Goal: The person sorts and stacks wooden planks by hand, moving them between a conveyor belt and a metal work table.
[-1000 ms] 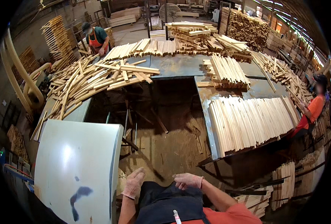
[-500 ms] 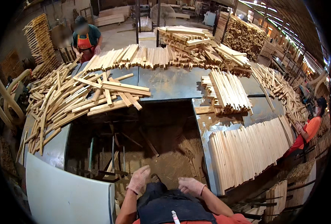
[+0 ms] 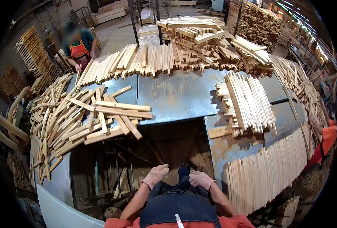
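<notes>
My left hand [image 3: 155, 175] and my right hand [image 3: 201, 178] wear pale knit gloves and rest low in front of my dark apron [image 3: 180, 205], holding nothing, fingers loosely apart. Both hang over the dark pit [image 3: 145, 155] cut into the grey metal table [image 3: 176, 95]. A jumbled heap of wooden slats [image 3: 81, 117] lies to my left. An ordered row of slats [image 3: 267, 167] lies close on my right, with a second stack [image 3: 250, 102] behind it.
A long row of slats [image 3: 149, 60] and a tall pile of sticks [image 3: 210, 38] fill the table's far side. A person in an orange apron [image 3: 78, 47] stands at the far left. Another person in orange [image 3: 322, 140] stands at the right edge. A white curved panel [image 3: 58, 209] sits low left.
The view has swung to the right and forward, so the white panel has slid out to the lower left. My hands have stayed in front of my apron, empty.
</notes>
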`<control>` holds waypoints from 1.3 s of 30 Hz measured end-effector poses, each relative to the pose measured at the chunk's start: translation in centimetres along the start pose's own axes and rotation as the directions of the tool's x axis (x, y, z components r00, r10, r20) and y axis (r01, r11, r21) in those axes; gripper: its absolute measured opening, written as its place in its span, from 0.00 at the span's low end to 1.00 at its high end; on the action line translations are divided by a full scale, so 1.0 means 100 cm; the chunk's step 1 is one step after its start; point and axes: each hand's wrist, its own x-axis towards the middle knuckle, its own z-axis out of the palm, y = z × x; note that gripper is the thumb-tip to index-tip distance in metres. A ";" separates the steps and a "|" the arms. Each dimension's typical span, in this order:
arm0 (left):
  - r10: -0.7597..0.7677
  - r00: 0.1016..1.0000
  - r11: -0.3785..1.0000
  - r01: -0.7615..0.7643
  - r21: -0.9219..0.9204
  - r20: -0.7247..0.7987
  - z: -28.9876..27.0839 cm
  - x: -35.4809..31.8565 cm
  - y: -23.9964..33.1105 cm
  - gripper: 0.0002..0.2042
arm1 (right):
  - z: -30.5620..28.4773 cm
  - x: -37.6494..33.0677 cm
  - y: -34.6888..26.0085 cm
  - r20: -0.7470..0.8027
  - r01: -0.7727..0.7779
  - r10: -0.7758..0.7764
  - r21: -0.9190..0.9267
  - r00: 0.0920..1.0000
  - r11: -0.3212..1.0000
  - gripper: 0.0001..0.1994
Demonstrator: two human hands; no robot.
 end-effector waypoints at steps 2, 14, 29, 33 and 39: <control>-0.117 0.992 0.976 0.107 -0.188 -0.045 0.000 0.030 0.034 0.26 | -0.015 0.024 -0.045 -0.053 0.067 -0.067 -0.008 0.996 0.998 0.30; -0.200 0.969 0.938 0.146 -0.315 -0.144 -0.070 0.229 0.163 0.30 | -0.054 0.152 -0.295 -0.006 0.141 -0.143 -0.127 0.990 0.982 0.48; 0.032 0.773 0.981 0.096 0.167 -0.634 -0.348 0.642 0.218 0.45 | -0.063 0.465 -0.577 -0.271 0.126 -0.426 -0.701 0.863 0.702 0.58; 0.047 0.717 0.998 -0.004 0.063 -0.695 -0.414 0.719 0.235 0.49 | -0.055 0.524 -0.662 -0.405 0.056 -0.434 -0.676 0.805 0.735 0.58; -0.033 0.693 0.997 0.069 0.021 -0.720 -0.438 0.764 0.258 0.53 | -0.034 0.562 -0.747 -0.451 -0.109 -0.483 -0.805 0.750 0.583 0.57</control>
